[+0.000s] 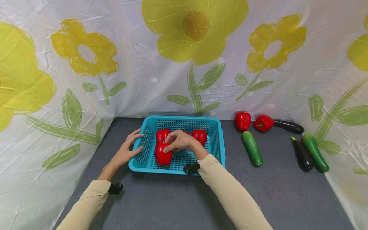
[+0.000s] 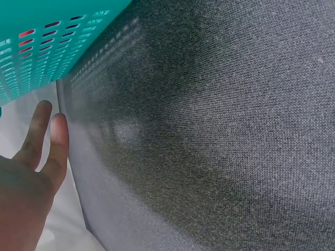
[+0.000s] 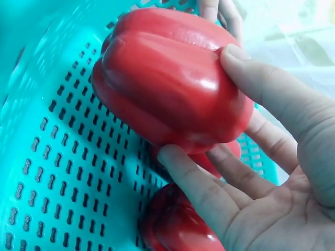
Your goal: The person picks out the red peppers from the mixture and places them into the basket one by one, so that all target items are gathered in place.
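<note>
A dark grey table [image 1: 178,195] meets a flowered cloth [image 1: 138,86] along its edges at 12, 9 and 3 o'clock. The blue basket [image 1: 166,170] stands with its 12 o'clock rim close to this cloth; from its 6 o'clock rim, a wide strip of table runs to the lower border. Inside, the right hand [image 1: 182,141] grips the front red pepper [image 1: 163,156] between thumb and fingers, at 8 o'clock of the basket's middle. The left hand [image 1: 126,151] has its fingers spread at the 9 o'clock rim; I cannot tell if they touch it.

Another red pepper [image 1: 162,134] sits at 10 o'clock, and a third [image 1: 199,136] at 2. Of a fourth, behind the right hand, only a small part is visible. Whether the gripped pepper touches the basket floor is hard to say.

Outside, toward 3 o'clock, lie two red peppers, two cucumbers and two eggplants, one eggplant partly hidden behind a pepper. The left wrist view shows only part of the hand, cut by the border.
</note>
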`<state>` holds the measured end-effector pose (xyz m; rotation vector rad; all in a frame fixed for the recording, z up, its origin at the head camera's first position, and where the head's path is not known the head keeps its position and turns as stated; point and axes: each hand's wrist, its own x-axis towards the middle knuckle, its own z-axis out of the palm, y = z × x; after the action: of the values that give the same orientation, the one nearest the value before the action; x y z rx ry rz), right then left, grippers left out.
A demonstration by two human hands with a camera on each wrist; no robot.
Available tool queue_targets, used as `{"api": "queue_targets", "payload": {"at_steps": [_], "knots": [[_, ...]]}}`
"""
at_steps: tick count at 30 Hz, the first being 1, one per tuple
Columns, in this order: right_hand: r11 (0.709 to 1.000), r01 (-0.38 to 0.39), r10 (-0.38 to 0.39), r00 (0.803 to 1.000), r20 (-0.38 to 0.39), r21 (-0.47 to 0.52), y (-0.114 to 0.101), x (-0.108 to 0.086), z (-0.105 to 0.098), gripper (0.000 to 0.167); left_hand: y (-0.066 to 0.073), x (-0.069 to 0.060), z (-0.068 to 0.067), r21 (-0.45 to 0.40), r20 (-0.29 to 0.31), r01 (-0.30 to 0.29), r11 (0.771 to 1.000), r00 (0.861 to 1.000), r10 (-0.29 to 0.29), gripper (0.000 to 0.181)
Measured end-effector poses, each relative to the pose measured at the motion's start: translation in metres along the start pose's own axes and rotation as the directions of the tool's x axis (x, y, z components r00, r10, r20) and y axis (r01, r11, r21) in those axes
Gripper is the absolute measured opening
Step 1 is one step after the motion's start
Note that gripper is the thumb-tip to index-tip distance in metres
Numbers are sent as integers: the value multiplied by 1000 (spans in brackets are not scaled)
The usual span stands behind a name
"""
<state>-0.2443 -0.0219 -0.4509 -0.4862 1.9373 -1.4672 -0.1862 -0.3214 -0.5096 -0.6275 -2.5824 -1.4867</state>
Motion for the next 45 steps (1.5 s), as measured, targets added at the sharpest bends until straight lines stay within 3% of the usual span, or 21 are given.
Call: {"api": "queue_targets", "payload": {"at_steps": [7,14,29,39,45], "knots": [[999,-40,40,999,-10,7,-3,2,1,29,1,0,0,13,-1,-2,1000,1000,2,50],[999,-45,45,999,21,-20,-4,5,1,27,-1,1,0,6,-3,-8,1000,1000,8,50],[995,-94,91,991,98,22,3,13,4,28,-1,1,0,1,-2,-14,1000,1000,14,50],[991,-131,129,989,66,24,2,13,5,17,2,1,0,-2,-8,-22,1000,1000,22,48],[992,-128,127,989,73,12,0,11,5,19,-1,1,-1,12,-1,-24,1000,1000,24,49]]}}
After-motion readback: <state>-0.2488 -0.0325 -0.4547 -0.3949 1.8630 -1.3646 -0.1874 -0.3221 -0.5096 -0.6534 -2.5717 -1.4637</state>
